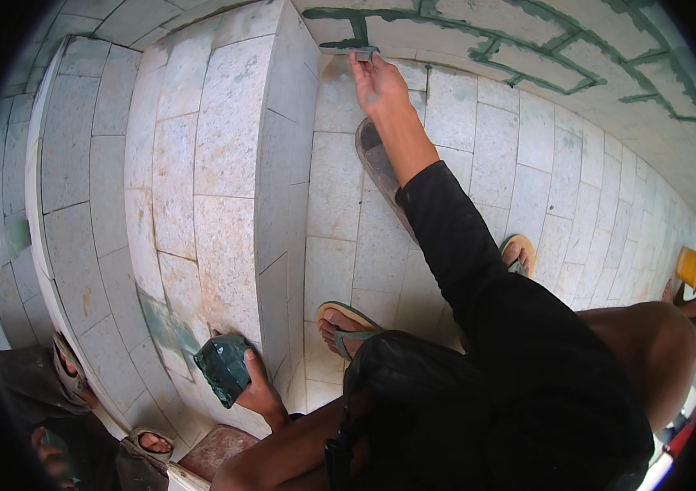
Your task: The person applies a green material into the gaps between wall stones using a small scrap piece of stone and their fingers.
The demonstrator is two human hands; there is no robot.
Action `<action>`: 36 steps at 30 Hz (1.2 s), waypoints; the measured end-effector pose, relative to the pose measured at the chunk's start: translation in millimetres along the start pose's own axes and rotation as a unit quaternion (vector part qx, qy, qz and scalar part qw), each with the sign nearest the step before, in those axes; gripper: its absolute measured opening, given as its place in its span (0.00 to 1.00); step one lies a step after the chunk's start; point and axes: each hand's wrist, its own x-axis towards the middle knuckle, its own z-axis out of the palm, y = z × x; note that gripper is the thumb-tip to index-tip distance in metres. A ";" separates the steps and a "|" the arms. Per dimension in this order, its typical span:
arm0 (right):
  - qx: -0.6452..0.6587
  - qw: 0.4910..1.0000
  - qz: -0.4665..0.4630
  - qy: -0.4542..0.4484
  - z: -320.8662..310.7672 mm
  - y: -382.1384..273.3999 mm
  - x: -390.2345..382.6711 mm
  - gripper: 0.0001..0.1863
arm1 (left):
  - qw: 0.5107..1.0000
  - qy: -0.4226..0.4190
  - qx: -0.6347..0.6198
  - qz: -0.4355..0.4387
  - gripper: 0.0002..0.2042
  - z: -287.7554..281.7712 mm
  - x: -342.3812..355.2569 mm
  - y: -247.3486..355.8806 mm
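My left hand [262, 394], low and left of centre, grips a dark green, squarish container [223, 370] coated with wet green paste, beside the edge of the raised tiled ledge [229, 155]. Reaching far forward, my right hand [379, 86] pinches a small flat grey scraper [364, 55] between its fingers. The scraper is at the foot of the tiled wall [438, 37], close to a joint filled with green paste. Thick green lines [556, 83] follow many of the wall's joints. Whether the scraper touches the wall I cannot tell.
A loose grey-brown sandal [376, 155] lies on the tiled floor [333, 213] under my right forearm. My feet wear flip-flops. Other people's feet [155, 442] and dark clothing are at lower left. Someone is at the far right beside a yellow bucket [691, 268].
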 end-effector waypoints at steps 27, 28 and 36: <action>-0.252 0.930 -0.237 0.128 5.9 35.8 -1.5 0.25 | 1.000 0.015 0.003 -0.006 0.23 3.3 0.4 3.1; -0.251 0.922 -0.263 0.131 2.2 37.2 7.7 0.25 | 1.000 0.009 0.001 -0.011 0.23 4.2 0.7 2.6; -0.359 0.872 -0.296 0.155 8.4 77.3 8.2 0.25 | 0.998 0.004 0.064 0.028 0.24 -8.6 4.8 -4.6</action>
